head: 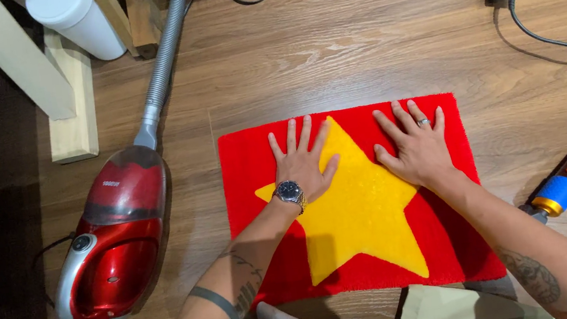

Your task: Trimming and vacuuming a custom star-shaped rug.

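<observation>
Two hands are laid flat, fingers spread, nothing gripped: left hand (303, 164) and right hand (418, 149) on a red rug (251, 185) with yellow star (361, 207), on wooden floor (356, 49); pile being smoothed; light even passes judged needed next

Fuzzy tufted rug (361, 200), glossy plastic vacuum (114, 245), wood floor (356, 42)

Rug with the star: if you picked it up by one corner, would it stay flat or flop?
The rug would probably flop: it looks like soft, fuzzy pile lying flat on the floor. It seems thick, so it may droop slowly rather than crumple. Pushed, it might slide on the smooth wood, though the left hand and right hand press it down.
</observation>
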